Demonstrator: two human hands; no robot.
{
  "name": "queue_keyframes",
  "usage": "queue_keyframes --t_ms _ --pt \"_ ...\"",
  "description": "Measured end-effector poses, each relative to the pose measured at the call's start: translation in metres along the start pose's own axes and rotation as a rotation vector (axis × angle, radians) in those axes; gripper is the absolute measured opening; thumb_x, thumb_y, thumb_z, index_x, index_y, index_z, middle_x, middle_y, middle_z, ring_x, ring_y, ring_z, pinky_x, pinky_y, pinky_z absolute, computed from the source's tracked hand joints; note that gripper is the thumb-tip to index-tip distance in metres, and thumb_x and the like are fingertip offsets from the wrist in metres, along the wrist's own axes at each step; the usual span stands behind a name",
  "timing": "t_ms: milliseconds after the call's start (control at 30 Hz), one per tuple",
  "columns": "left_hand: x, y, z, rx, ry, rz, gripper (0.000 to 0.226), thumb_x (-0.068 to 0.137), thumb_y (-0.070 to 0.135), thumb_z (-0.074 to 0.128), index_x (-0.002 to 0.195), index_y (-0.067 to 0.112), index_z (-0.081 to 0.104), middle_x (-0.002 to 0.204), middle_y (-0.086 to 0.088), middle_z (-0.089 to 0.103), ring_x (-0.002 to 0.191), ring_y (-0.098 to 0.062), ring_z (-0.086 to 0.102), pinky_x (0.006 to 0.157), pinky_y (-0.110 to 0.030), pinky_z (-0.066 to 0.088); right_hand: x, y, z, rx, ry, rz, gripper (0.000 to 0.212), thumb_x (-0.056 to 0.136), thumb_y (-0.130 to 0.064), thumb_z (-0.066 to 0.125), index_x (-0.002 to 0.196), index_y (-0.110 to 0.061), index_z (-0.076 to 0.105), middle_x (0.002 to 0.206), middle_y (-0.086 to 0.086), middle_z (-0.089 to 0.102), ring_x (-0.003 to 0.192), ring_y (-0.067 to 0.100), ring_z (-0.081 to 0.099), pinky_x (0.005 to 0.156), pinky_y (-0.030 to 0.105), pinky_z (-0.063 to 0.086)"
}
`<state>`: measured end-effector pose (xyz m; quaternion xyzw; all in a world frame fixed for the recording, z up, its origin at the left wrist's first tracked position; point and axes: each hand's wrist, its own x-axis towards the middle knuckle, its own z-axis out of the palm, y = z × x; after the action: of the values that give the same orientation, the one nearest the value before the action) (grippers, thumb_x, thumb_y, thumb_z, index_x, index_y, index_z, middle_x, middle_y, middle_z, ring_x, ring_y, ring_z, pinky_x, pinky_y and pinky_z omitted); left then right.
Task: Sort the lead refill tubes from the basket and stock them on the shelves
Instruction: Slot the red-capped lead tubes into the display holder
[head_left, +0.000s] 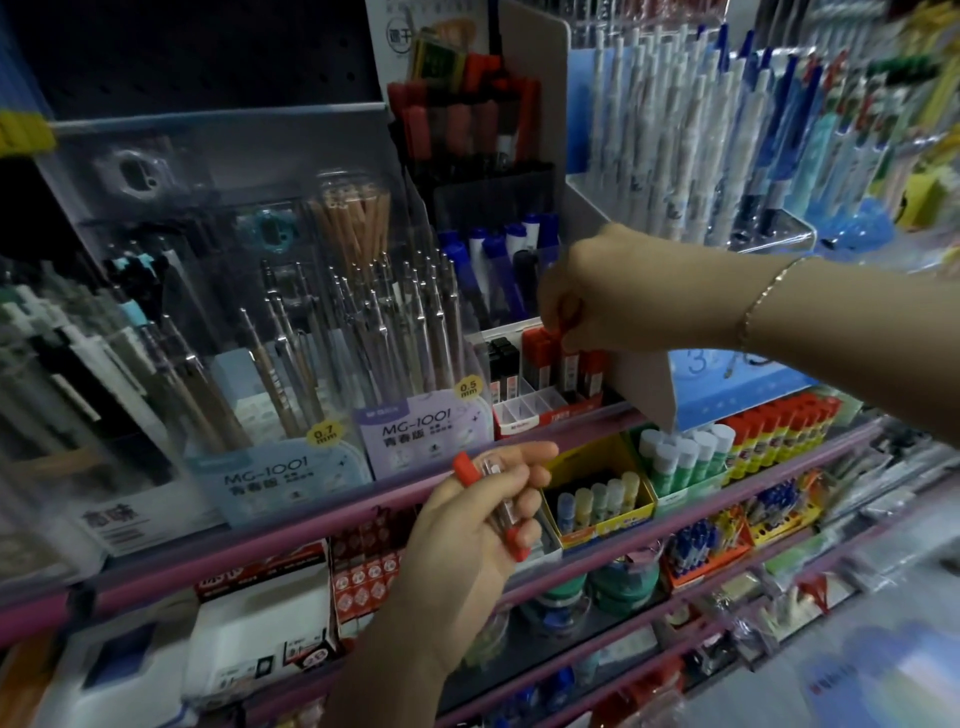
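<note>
My left hand (480, 525) holds a few clear lead refill tubes with red caps (491, 480) in front of the pink shelf edge. My right hand (597, 291) reaches over a small white and red display tray (524, 413) on the shelf and pinches the red cap of a tube (569, 358) standing in it. Red-capped tubes (540, 358) and black-capped tubes (503, 366) stand upright in the tray's back compartments. Its front compartments show no tubes. The basket is out of view.
Clear boxes of mechanical pencils (363, 332) stand left of the tray. Blue markers (498, 260) and red pens (467, 124) stand behind it, with a rack of white pens (675, 130) to the right. Glue sticks (685, 457) and correction items fill the lower shelves.
</note>
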<state>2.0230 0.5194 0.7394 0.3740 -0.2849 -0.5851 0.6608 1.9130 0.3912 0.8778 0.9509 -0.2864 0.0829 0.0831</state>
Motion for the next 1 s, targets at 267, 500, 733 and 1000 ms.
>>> queue_keyframes --t_ms 267,500,733,1000 --pt "-0.002 -0.001 -0.005 -0.030 0.001 -0.021 0.022 0.074 0.009 0.057 0.085 -0.002 0.072 0.068 -0.009 0.058 0.050 -0.009 0.045 0.045 -0.019 0.035 0.000 -0.003 0.008 -0.044 -0.001 -0.039 0.010 0.082 -0.012 0.062 0.089 -0.016 0.068 0.079 -0.001 0.056 0.079 0.022 0.058 0.072 0.032 0.051" --pt "-0.002 -0.001 -0.006 -0.101 -0.046 -0.141 0.028 0.078 0.013 0.059 0.098 -0.005 0.068 0.066 -0.007 0.055 0.046 -0.009 0.041 0.058 -0.028 0.052 -0.011 0.001 0.023 -0.247 0.060 -0.215 0.013 0.086 -0.011 0.052 0.090 -0.015 0.064 0.100 -0.003 0.054 0.087 0.022 0.059 0.070 0.039 0.051" --pt "0.000 0.002 0.001 -0.317 -0.143 -0.220 0.030 0.085 0.014 0.052 0.105 0.005 0.072 0.116 -0.015 0.067 0.108 -0.027 0.065 0.094 -0.047 0.048 -0.023 -0.004 0.030 -0.297 0.179 -0.242 0.020 0.090 -0.009 0.046 0.105 -0.010 0.059 0.104 0.007 0.051 0.091 0.025 0.050 0.074 0.038 0.047" --pt "0.001 0.002 0.006 -0.394 -0.236 -0.126 0.039 0.092 0.020 0.057 0.131 0.017 0.057 0.136 -0.009 0.055 0.127 -0.024 0.051 0.112 -0.043 0.032 -0.076 -0.063 0.050 0.695 0.086 0.180 0.018 0.076 -0.044 0.054 0.083 -0.028 0.050 0.070 -0.009 0.060 0.064 0.006 0.056 0.060 0.032 0.049"
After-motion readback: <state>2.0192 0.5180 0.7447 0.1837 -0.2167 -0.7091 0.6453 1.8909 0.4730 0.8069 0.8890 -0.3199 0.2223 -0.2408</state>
